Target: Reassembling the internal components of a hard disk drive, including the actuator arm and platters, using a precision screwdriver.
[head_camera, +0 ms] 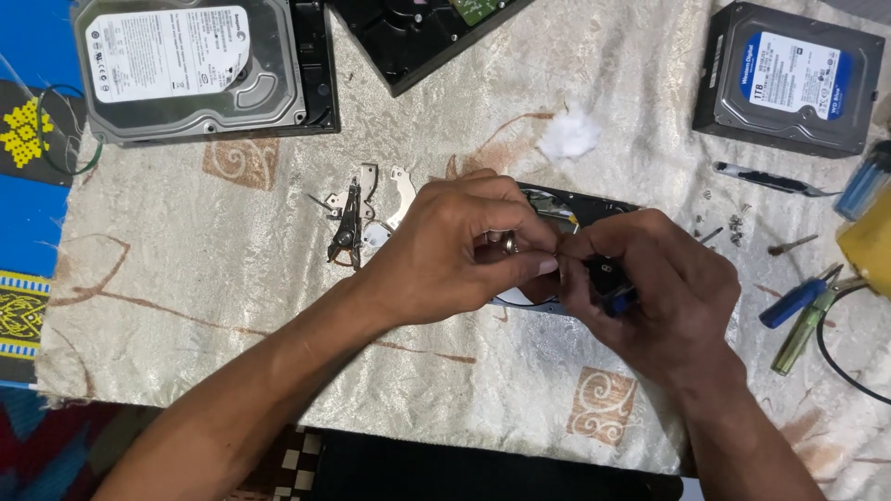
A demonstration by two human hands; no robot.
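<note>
Beige cloth (232, 306) carries an opened drive (594, 206). Left hand (455, 255) pinches a small part above it; right hand (650, 288) grips a blue screwdriver (620, 299). Risk: slipping tip could scratch the platter (555, 206).

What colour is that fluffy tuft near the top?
White: the cotton tuft, clearest in the head view.

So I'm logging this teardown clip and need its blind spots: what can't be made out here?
Head view only:
- Opened drive: mostly covered by both hands.
- Small ring-like part at the left hand: too small to identify.
- Blue-tipped item under the right hand: mostly hidden by the fingers.
- Loose screws: too tiny to count.
- Yellow object: cut off by the right edge.
</note>
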